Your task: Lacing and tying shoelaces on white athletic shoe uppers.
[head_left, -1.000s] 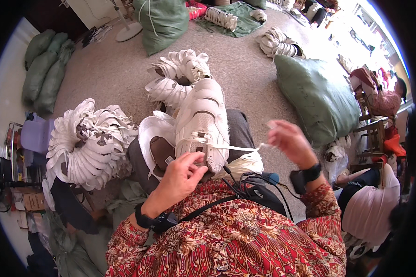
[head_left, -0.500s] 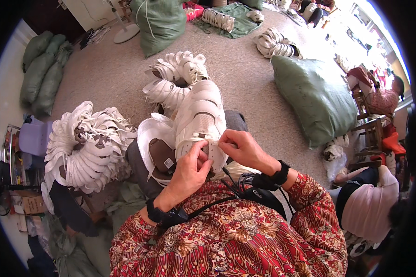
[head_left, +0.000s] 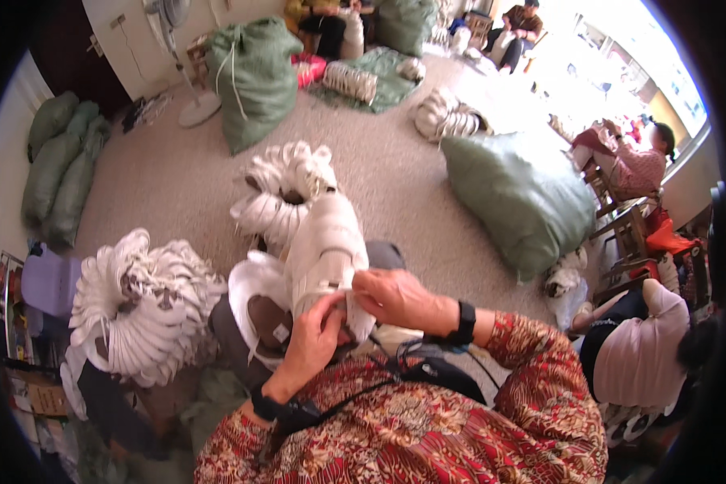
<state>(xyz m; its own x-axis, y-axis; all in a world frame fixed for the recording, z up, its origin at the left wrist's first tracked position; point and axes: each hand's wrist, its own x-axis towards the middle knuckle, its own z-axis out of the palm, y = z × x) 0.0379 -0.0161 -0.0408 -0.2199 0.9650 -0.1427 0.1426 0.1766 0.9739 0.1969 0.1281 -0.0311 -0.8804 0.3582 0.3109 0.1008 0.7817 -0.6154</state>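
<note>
A column of nested white shoe uppers (head_left: 331, 235) rests across my lap, its near end between my hands. My left hand (head_left: 308, 345) is closed at that end, thumb and fingers pinching the edge of the nearest upper. On the other side of the same edge, my right hand (head_left: 397, 298) is closed in a pinch; what its fingertips hold is hidden. Beside the column, on my left thigh, lies another white upper (head_left: 240, 297) with a brown lining and a small white label inside.
A curled stack of white uppers (head_left: 149, 315) stands at my left, another (head_left: 278, 194) beyond my knees. A stuffed green sack (head_left: 516, 202) lies on the floor ahead right; a second sack (head_left: 254, 89) stands farther off. A person in pink (head_left: 641, 347) sits close by at right.
The view has tipped up, showing more of the far room and seated people there. My right hand has swung up and over the upper's edge; my left hand keeps its pinch.
</note>
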